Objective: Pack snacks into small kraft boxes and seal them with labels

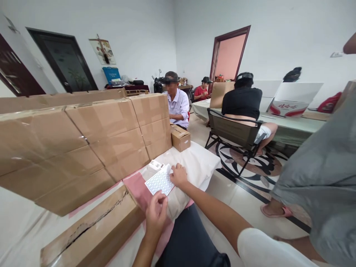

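Observation:
A white sheet of blue-outlined labels (160, 180) lies on the cloth-covered table in front of me. At the sheet's right edge is my right hand (179, 175), its fingers bent and closed on that edge. My left hand (157, 207) is by the near edge of the sheet, thumb and fingertips drawn together; whatever may be between them is too small to make out. Just beyond the sheet sits a small white object (155, 165), whose kind I cannot tell.
Stacked cardboard boxes (111, 129) form a wall on the left. A long carton (94, 230) lies nearer, and a small box (180, 138) stands at the stack's end. A person in grey (311, 178) stands close on the right; another sits in a folding chair (233, 128).

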Tool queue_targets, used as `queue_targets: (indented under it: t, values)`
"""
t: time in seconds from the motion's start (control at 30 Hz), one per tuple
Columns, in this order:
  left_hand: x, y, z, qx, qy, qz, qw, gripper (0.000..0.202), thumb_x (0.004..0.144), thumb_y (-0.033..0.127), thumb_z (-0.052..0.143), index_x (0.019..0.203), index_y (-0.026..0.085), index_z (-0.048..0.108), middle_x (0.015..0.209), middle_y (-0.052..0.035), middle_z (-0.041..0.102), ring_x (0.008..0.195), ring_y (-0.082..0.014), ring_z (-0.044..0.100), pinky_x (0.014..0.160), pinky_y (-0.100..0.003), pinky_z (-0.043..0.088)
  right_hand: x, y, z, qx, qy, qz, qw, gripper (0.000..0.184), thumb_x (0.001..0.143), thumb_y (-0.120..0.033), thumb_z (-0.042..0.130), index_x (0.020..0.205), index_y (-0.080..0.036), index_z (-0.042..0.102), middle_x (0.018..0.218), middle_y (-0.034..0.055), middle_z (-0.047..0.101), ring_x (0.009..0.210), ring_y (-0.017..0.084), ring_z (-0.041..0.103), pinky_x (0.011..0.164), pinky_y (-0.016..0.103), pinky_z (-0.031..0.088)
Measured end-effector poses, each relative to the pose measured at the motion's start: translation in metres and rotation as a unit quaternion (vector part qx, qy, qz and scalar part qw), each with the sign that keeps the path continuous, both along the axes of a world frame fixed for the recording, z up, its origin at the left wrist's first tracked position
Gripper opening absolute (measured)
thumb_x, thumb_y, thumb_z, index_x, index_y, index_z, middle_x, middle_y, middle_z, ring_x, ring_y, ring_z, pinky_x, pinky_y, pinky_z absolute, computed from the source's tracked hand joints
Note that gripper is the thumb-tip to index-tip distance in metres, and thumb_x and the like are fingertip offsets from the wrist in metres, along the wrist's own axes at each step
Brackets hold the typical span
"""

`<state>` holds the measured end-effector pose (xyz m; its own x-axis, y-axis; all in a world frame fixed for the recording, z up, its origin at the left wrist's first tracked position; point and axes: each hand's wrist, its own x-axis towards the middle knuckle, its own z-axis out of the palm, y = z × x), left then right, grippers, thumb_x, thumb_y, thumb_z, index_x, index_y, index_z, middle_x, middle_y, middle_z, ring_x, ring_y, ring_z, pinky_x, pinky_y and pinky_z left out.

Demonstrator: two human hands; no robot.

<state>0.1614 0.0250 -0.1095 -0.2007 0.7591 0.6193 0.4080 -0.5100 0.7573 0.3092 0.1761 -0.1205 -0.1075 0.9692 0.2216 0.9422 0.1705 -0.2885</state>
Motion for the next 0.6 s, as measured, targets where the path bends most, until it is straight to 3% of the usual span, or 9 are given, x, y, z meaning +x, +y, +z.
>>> queue_targets:
  t: [0.17,0.27,0.37,0.5,0.6]
  values:
    - [-0.06,-0.056,0.01,0.058,0.115,0.017,0.992,0.022,0.086,0.027,0.068,0.108,0.026,0.071,0.091,-0.0036,0.075,0.078,-0.0216,0.073,0.07,-0.033,0.061,-0.001,-0.001,0.001,0.004,0.009,0.001,1.0,0.029,0.09,-0.022,0.055,0.115,-0.013,0.066,0.115,0.017,0.057,0.11,0.03,0.052,0.095,0.042,0.037]
    - [-0.079,-0.084,0.007,0.029,0.026,0.115,0.993,0.023,0.085,0.03,0.07,0.108,0.025,0.068,0.089,-0.0024,0.073,0.078,-0.0201,0.072,0.07,-0.031,0.06,0.0,-0.004,0.006,0.018,0.025,0.004,1.0,0.032,0.089,-0.02,0.054,0.118,-0.013,0.066,0.121,0.0185,0.055,0.115,0.031,0.048,0.097,0.043,0.034]
    - [-0.073,-0.101,0.003,0.014,-0.132,0.196,0.972,0.028,0.087,0.032,0.071,0.111,0.024,0.062,0.086,-0.0004,0.07,0.07,-0.0159,0.068,0.065,-0.028,0.057,0.002,-0.014,0.015,0.045,0.043,0.031,0.998,0.035,0.091,-0.017,0.053,0.123,-0.016,0.066,0.131,0.0169,0.053,0.124,0.031,0.042,0.104,0.045,0.028]
    - [-0.057,-0.108,0.006,-0.014,-0.187,0.142,0.972,0.027,0.09,0.037,0.068,0.109,0.022,0.057,0.086,-0.0005,0.069,0.062,-0.0122,0.062,0.06,-0.026,0.053,0.001,-0.054,0.036,0.129,0.121,0.137,0.975,0.026,0.091,-0.016,0.051,0.109,-0.018,0.07,0.122,0.0132,0.061,0.121,0.029,0.046,0.109,0.048,0.023]
    - [-0.057,-0.109,0.009,0.005,-0.177,0.107,0.978,0.024,0.092,0.036,0.066,0.108,0.021,0.057,0.086,-0.0008,0.07,0.061,-0.0112,0.061,0.061,-0.026,0.052,-0.006,-0.108,0.051,0.102,0.23,0.273,0.929,0.02,0.093,-0.021,0.052,0.102,-0.02,0.07,0.103,0.0091,0.067,0.105,0.025,0.056,0.103,0.045,0.034]
